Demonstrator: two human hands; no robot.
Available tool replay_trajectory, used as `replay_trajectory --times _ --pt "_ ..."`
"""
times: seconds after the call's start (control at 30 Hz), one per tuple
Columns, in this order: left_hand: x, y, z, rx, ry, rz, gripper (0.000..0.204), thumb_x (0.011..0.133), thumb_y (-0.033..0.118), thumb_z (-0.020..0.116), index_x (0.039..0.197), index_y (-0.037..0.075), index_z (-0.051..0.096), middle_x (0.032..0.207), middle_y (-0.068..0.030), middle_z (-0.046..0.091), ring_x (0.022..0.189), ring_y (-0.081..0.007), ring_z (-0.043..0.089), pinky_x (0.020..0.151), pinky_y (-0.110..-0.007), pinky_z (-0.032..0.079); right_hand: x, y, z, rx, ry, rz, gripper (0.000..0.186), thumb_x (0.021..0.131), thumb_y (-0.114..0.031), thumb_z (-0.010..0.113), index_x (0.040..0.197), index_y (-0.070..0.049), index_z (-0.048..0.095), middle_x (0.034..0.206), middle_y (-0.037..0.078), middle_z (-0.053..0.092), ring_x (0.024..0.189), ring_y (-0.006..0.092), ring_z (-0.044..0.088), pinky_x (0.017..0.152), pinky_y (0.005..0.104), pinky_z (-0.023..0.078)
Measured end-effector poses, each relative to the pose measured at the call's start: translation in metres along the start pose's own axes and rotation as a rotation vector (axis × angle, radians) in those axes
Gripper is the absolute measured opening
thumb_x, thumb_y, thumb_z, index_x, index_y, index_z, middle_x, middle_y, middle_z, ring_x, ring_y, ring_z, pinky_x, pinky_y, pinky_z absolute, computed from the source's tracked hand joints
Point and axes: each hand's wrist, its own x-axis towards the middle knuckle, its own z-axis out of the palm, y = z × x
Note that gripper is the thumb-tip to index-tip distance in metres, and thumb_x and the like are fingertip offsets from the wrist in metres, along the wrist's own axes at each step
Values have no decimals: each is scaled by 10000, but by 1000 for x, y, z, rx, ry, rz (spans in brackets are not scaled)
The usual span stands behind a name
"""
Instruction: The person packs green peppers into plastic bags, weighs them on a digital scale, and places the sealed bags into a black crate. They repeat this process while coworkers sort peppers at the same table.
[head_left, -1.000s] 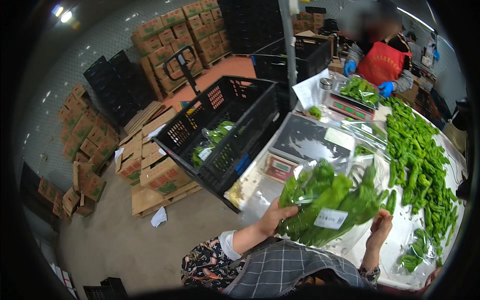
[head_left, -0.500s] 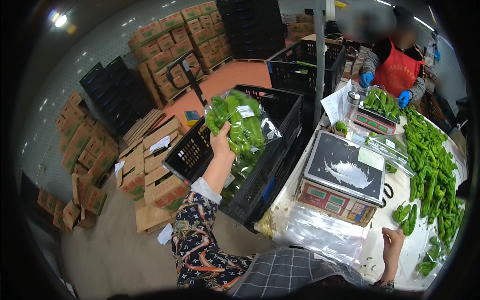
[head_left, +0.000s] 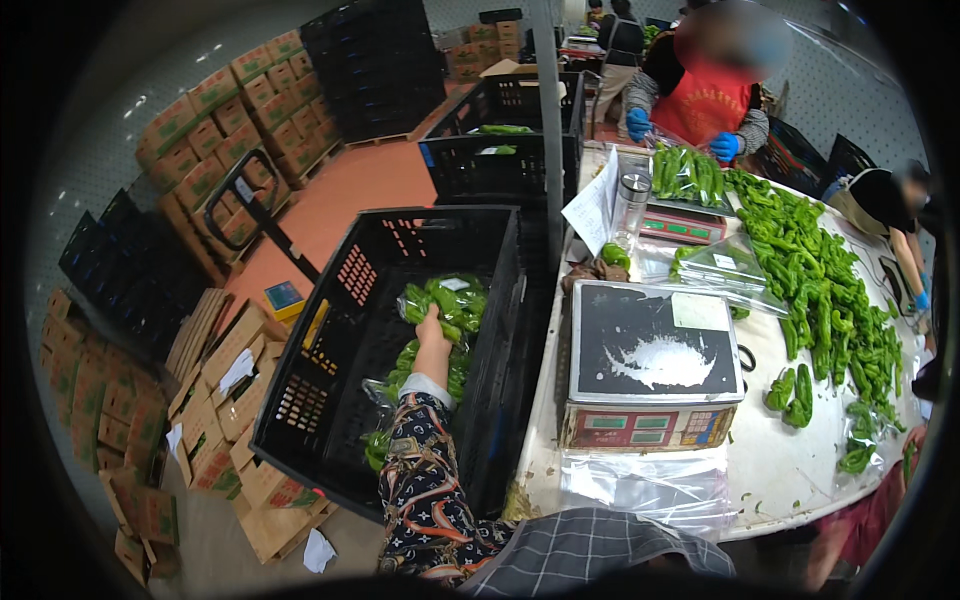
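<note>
My left hand (head_left: 431, 338) is closed on a clear bag of green peppers (head_left: 456, 302) with a white label. The arm reaches down into a black plastic crate (head_left: 285, 400), and the bag is inside it, toward the far right part. More bagged peppers (head_left: 455, 378) lie beneath my wrist and forearm, partly hidden by the sleeve. My right hand is out of view. Right of the crate, a digital scale (head_left: 655, 365) with white patches on its dark plate stands on the table, with clear plastic bags (head_left: 640, 480) in front of it.
Loose green peppers (head_left: 825, 290) cover the table's right side. Across it, a person in a red apron (head_left: 705, 105) and blue gloves handles bagged peppers on a second scale (head_left: 685, 226). A metal post (head_left: 552, 130) rises beside the crate. Cardboard boxes (head_left: 225, 400) and a pallet-jack handle (head_left: 255, 205) stand left.
My left hand has lowered the bag of peppers from above the crate down into it. My right hand has left the view. The whole view has turned somewhat.
</note>
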Motion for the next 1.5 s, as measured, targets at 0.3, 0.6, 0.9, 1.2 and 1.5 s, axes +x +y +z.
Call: replay_trajectory --times 0.3,0.6,0.9,1.2,1.5 --pt "20 -15 -34 282 -158 -196 333 780 221 626 1018 13 519 958 -144 540 874 -295 543 726 -473 473 -133 -6 60 -214 -136 630 183 849 -261 540 930 -103 499 749 10 457 656 117 445 501 268 335" --pt "-12 60 -42 851 -96 -16 446 803 217 576 1180 41 415 1058 -116 497 923 -283 520 691 -428 452 -67 39 31 -1917 312 210 159 768 -197 561 834 -61 609 852 105 623 770 263 602 633 378 469" --pt "-169 73 14 951 -110 482 458 842 141 518 1277 152 373 1277 -46 422 1127 -192 435 872 -381 342 74 21 240 -941 -188 -368 259 749 -227 604 925 -38 627 869 115 614 783 253 591 705 324 465" --pt "-346 -35 19 937 -454 539 341 797 17 563 1132 -8 500 1122 -77 531 1043 -157 493 928 -285 364 99 35 357 -726 -929 -245 345 757 -235 617 1024 -19 586 928 142 597 803 236 580 718 311 466" --pt "-404 -107 -33 933 -304 380 213 816 66 578 1015 -5 557 900 -41 593 760 -85 553 627 -188 452 248 115 433 -491 -334 -135 700 683 -349 687 1153 113 448 1209 249 452 1118 303 452 947 344 345"
